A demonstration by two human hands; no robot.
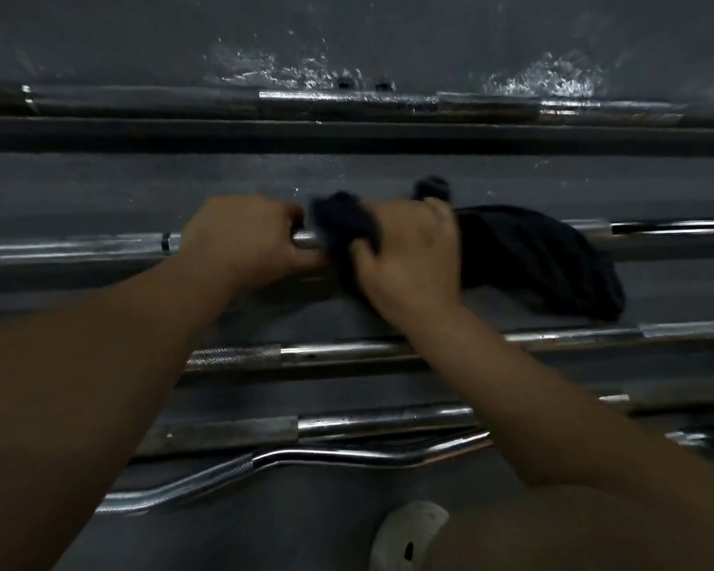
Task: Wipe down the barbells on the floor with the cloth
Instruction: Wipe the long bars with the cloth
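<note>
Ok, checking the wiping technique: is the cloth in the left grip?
No, the right grip holds the black cloth against the barbell, while the left grip clasps that barbell directly.

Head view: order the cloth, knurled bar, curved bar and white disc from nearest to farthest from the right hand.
1. Cloth: gripped by the right hand, draped over the wiped bar.
2. Knurled bar: next bar toward the person, under the right forearm.
3. Curved bar: lower, closer to the person.
4. White disc: bottom edge, farthest.
</note>
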